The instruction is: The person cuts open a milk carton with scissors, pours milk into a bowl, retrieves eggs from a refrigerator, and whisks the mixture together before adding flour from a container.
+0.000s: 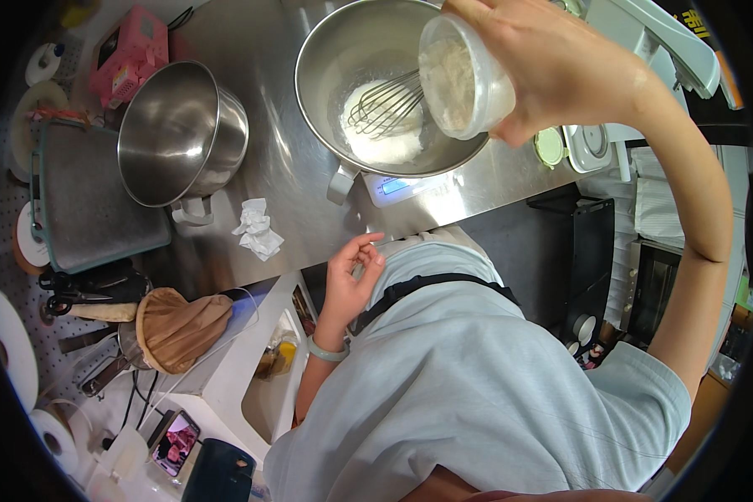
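Note:
My right hand [539, 69] grips a clear plastic tub [458, 81], tilted over the right side of a large steel mixing bowl [320, 81]. Pale powder [453, 78] lies inside the tub. In the bowl a wire whisk [389, 106] rests on white powder [383, 147]; its handle is hidden behind the tub. Under the bowl's near edge shows a white digital kitchen scale [401, 188] with a lit display. My left hand [354, 276] hangs by the table's front edge, fingers loosely curled, holding nothing.
An empty steel bowl [169, 138] with a handle stands to the left, near crumpled white paper [258, 230] on the steel table [276, 157]. Farther left are a green-rimmed board [100, 194] and a pink device [132, 53]. Lids [550, 147] lie right of the large bowl.

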`<action>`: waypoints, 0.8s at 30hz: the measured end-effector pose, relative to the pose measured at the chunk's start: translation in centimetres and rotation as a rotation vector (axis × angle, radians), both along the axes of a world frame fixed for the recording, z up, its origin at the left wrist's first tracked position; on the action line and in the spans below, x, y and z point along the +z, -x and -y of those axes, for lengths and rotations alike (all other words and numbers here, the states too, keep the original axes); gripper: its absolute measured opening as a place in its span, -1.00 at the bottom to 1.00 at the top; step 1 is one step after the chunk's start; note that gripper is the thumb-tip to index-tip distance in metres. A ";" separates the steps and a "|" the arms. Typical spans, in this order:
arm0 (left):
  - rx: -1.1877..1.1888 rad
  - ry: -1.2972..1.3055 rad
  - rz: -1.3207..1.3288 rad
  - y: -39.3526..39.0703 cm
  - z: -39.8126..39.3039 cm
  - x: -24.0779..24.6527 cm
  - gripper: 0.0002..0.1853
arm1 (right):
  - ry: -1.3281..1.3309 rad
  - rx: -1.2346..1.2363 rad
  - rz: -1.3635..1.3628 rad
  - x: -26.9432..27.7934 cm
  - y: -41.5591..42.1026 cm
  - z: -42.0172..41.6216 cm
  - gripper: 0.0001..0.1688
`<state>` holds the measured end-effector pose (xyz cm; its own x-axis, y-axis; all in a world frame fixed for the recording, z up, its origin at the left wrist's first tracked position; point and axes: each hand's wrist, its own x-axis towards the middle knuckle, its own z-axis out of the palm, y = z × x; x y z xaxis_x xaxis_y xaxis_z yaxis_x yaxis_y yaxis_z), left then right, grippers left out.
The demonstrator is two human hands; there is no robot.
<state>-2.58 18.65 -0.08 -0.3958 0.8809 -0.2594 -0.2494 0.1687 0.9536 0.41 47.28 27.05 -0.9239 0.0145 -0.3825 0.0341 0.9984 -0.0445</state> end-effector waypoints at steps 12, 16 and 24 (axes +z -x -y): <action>-0.005 0.010 -0.018 -0.2 0.1 0.0 -0.67 | -0.136 0.092 -0.027 -3.8 -0.1 -1.1 -0.18; 0.000 0.007 -0.016 -0.1 0.1 -0.1 -0.67 | -0.102 0.085 -0.012 -3.9 -0.2 -1.2 -0.19; -0.006 0.008 -0.016 0.1 0.0 0.0 -0.67 | 0.002 -0.008 0.067 -0.8 0.1 -0.6 -0.21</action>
